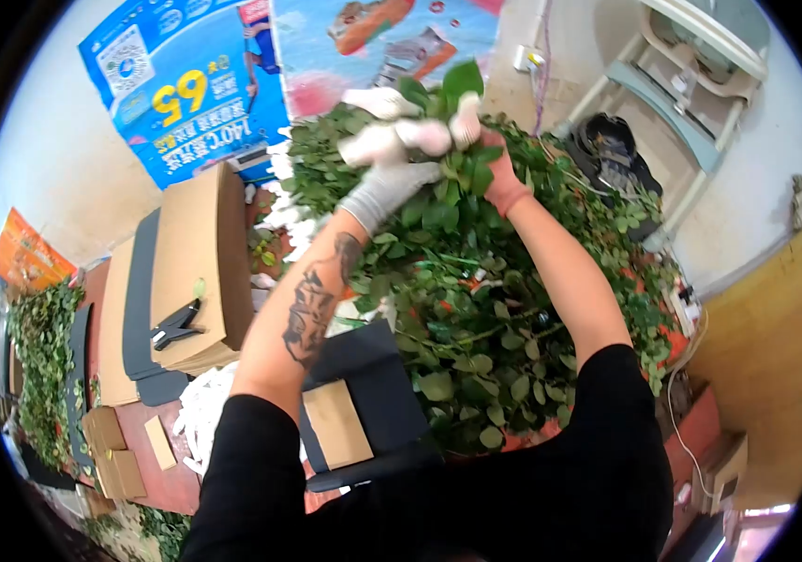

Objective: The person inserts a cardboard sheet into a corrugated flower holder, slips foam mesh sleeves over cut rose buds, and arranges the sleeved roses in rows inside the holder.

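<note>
Several flower buds in white sleeves [424, 138], with green leaves among them, are bunched at the top centre. My left hand [389, 193], in a pale grey glove, lies against the lower left of the bunch with its fingers closed around the stems. On the right side, my right hand [504, 176], in a pink glove, closes on the same bunch beside the leaves. Its fingertips are partly hidden by foliage. Below and around both hands spreads a large heap of leafy stems [476, 328].
Stacked cardboard sheets [202, 253] stand at left, with a black stapler-like tool [176, 325] on them. A black board [378, 370] carries a cardboard piece [336, 424]. White sleeves [206, 412] lie beside it. A high chair [668, 103] stands back right.
</note>
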Demonstrator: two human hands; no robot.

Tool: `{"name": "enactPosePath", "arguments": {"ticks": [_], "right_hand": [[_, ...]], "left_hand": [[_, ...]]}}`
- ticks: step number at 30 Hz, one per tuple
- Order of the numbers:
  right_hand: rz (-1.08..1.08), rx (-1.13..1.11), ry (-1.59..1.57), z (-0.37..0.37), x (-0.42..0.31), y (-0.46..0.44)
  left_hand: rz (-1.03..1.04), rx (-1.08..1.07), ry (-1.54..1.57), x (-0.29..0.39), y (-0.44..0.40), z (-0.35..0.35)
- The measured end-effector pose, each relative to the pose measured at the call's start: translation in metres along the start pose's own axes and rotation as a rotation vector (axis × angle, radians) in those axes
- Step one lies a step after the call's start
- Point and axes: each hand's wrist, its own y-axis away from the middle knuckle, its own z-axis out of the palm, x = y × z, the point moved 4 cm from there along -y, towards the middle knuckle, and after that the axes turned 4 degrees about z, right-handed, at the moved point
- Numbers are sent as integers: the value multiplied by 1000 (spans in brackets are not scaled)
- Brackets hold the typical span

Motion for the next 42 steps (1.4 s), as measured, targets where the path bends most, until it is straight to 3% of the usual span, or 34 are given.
{"name": "enactPosePath", "arguments": {"ticks": [2, 3, 4, 6, 8, 13, 14, 18, 19, 20, 22, 23, 24, 25, 26, 27, 28, 30, 31, 32, 33, 35, 36, 37, 38, 39, 41, 42], "right_hand": [[-131, 139, 15, -21, -8, 7], [-85, 164, 62, -36, 19, 5], [-39, 186, 108, -51, 47, 4], [-35, 278, 30, -89, 91, 4], [-53, 388, -45, -129, 109, 16], [89, 491, 1029, -230, 134, 57], [46, 669, 444, -237, 105, 66], [-2, 1011, -659, -305, 104, 82], [-3, 1049, -603, -315, 104, 86], [-1, 1088, -546, -322, 100, 88], [-31, 710, -595, -326, 80, 89], [62, 901, -651, -335, 82, 94], [-5, 747, -609, -343, 80, 96], [-74, 592, -570, -350, 79, 99], [-65, 806, -125, -360, 75, 96], [-78, 812, -122, -360, 75, 98], [-78, 809, -257, -343, 64, 99], [-75, 587, -747, -343, 80, 102], [43, 664, -690, -324, 72, 102], [175, 744, -630, -299, 62, 106], [177, 754, -627, -293, 71, 108], [-58, 651, 379, -282, 93, 100], [-165, 540, 871, -267, 98, 101], [-159, 533, 868, -263, 95, 106], [-94, 546, 648, -263, 88, 113], [-33, 551, 430, -262, 77, 119], [82, 547, 1, -264, 56, 125], [140, 543, -1, -273, 51, 131]], "left_hand": [[280, -56, -946, 1, -7, -8], [334, 99, -1209, -44, -6, -13], [24, -117, -1317, -62, -2, -16], [-96, -206, -1546, -95, 6, -22], [-118, -147, -1654, -131, 1, -27], [-110, -29, -1466, -173, -17, -31], [-90, -32, -1483, -176, -20, -33], [-122, -36, -1368, -179, -37, -34], [9, -29, -1481, -171, -43, -33], [323, 92, -1586, -152, -44, -29], [382, 85, -1539, -125, -69, -36], [221, -24, -1496, -101, -73, -47], [66, -127, -1448, -79, -78, -57], [225, -152, -1481, -71, -80, -69], [392, -170, -1512, -57, -80, -79], [355, -252, -1549, -52, -81, -85], [367, -245, -1553, -54, -81, -84], [195, -312, -1623, -75, -85, -82], [170, -314, -1543, -78, -80, -71], [280, -261, -1453, -79, -76, -56], [236, -347, -1441, -63, -73, -29], [454, -323, -1340, -37, -69, 17], [433, -368, -1387, -21, -73, 33], [438, -406, -1450, -2, -80, 40], [342, -415, -1487, 6, -96, 38], [263, -402, -1785, 15, -116, 28], [597, -177, -1572, 51, -121, -13], [725, -172, -1614, 58, -130, -40]]}}
